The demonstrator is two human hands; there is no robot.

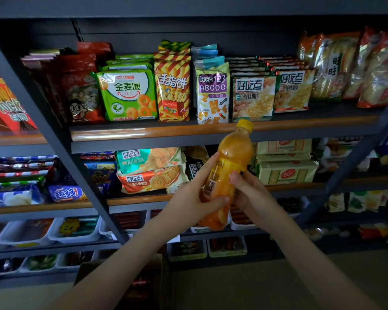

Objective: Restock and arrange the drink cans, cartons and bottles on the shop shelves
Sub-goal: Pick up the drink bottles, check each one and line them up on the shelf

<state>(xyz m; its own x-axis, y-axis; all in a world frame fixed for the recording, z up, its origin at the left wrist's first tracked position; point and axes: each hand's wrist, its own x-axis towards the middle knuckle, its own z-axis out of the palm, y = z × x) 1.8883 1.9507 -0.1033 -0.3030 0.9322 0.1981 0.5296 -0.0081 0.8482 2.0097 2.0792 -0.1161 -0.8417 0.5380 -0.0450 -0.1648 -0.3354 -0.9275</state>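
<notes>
An orange juice bottle (230, 162) with a yellow cap is held up in front of the shelves, tilted with its cap toward the upper right. My left hand (188, 198) grips its lower half, thumb across the front and forefinger stretched along the label. My right hand (249, 193) holds the bottle from the right side, fingers curled round behind it. The bottle's cap is level with the wooden edge of the upper shelf (143, 130).
Snack and biscuit packets (128, 95) fill the upper shelf, with more packets (150, 171) on the shelf below. White trays (74, 229) of small goods line the lower shelves. A dark cardboard box (143, 283) stands on the floor under my arms. Dark metal uprights (43, 121) frame the bays.
</notes>
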